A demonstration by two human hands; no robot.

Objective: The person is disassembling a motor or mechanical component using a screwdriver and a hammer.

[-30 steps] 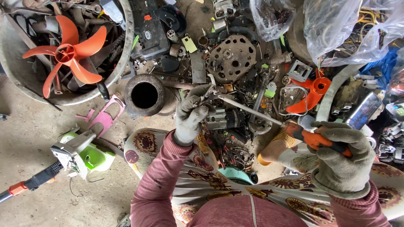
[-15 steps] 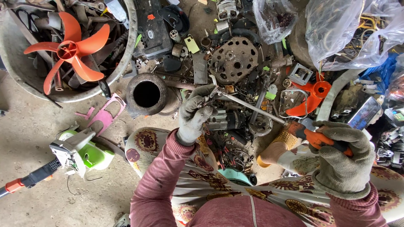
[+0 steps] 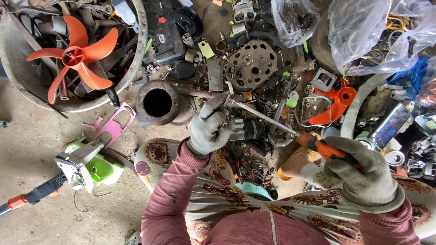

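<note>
Scrap fills the grey tub (image 3: 136, 54) at ten o'clock, an orange fan blade (image 3: 75, 56) on top. Left hand (image 3: 209, 124) grips a small motor (image 3: 245, 129) at centre; right hand (image 3: 363, 174), at four o'clock, clasps a screwdriver (image 3: 318, 147) angled into it. Both have barely shifted since before.

Head camera, looking straight down
It sits close above the lap and the scrap-strewn floor (image 3: 32, 181), probably tilted slightly forward.
</note>
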